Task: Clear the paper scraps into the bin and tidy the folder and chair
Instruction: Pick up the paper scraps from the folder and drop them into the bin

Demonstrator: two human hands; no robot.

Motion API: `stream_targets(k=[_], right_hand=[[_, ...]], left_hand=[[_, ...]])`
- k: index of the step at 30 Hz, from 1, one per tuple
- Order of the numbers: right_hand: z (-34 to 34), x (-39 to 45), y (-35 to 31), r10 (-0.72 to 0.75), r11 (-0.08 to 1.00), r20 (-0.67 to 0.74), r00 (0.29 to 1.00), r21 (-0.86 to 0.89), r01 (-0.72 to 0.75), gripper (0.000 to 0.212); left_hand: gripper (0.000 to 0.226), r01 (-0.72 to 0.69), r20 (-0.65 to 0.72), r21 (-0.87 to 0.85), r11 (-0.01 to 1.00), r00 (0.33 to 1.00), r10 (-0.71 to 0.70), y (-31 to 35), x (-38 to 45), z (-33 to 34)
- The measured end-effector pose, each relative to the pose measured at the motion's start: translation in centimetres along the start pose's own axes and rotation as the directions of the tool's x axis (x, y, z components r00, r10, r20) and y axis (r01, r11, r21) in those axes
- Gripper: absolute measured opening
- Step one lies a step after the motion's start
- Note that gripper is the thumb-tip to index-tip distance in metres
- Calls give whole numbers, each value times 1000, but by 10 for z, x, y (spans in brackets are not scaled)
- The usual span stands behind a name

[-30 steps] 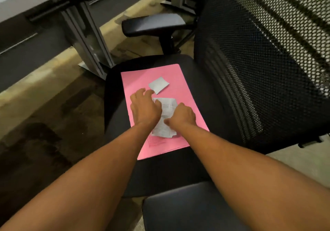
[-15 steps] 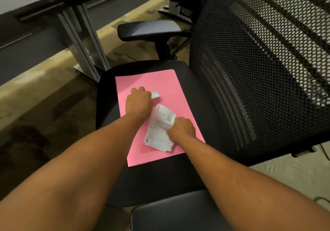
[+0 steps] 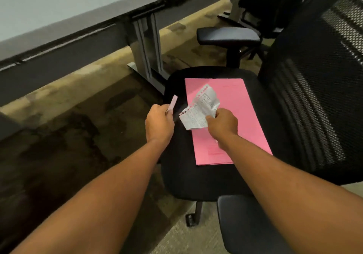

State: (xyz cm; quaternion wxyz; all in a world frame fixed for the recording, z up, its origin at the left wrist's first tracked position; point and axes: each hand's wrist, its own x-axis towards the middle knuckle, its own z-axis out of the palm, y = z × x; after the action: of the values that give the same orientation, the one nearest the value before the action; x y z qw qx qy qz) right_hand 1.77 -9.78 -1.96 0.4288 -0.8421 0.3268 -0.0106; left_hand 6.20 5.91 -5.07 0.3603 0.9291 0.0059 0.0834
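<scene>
My right hand (image 3: 222,124) pinches the crumpled printed scrap (image 3: 200,109) by its lower right corner, lifted above the pink folder (image 3: 235,104) at frame centre. My left hand (image 3: 159,122) is closed on a small pale slip (image 3: 172,102) — edge-on, just left of the folder. Both scraps look feather-light and limp; a loose pinch should do, though they could flutter away. The folder lies flat on the chair seat (image 3: 196,175), thin and bendy — best lifted by a long edge. No bin in view.
</scene>
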Motion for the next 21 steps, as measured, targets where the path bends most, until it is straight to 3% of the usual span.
stream_targets(k=[8, 16, 21], right_hand=[[93, -75, -56, -99, 992, 146, 984, -60, 109, 14], [224, -177, -74, -100, 973, 338, 936, -165, 163, 14], [303, -250, -66, 31, 968, 446, 894, -237, 85, 22]], left_hand=[[24, 273, -81, -21, 962, 958, -274, -112, -46, -99], [30, 559, -113, -89, 824, 817, -566, -250, -113, -193], [35, 644, -163, -52, 763, 749, -643, -334, -170, -240]])
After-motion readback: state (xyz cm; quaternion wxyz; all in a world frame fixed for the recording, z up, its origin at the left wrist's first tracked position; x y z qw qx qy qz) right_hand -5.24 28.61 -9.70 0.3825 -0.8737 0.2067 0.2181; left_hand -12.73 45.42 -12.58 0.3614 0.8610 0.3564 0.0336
